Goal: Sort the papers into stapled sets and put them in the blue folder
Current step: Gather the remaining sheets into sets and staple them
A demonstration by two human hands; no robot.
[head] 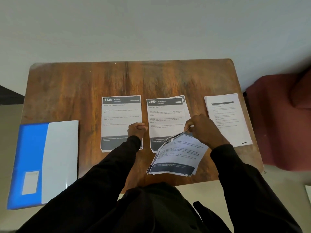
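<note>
Right now my right hand (201,130) grips the top edge of a crumpled bundle of printed white sheets (176,157), with fingers and thumb curled round the paper. The bundle slopes back toward me, its dark footer band nearest my body and its upper part bent and creased. It overlaps the lower right corner of a white pile headed 2659 LIVING ROOM (165,118). Whether the bundle's lower edge touches the surface I cannot tell.

My left hand (136,130) rests on the lower right part of a white sheet headed 1426 KITCHEN (121,115), its fingers curled in at the sheet's right edge. I cannot tell whether they pinch the paper or only lie on it.

Both of these lie flat, side by side and just apart, in the middle of the brown wooden worktop (84,84). A second sheet peeks out behind the top right corner of the living room pile. Further right, apart from it, lies a stack of white sheets with small print (227,118), slightly turned.

At the far left, well apart from the papers, lies the blue plastic folder (30,148), with a glossy white panel covering its right half and its near end hanging over the worktop's edge. Beyond the right edge stands a dark red chair (277,123).
</note>
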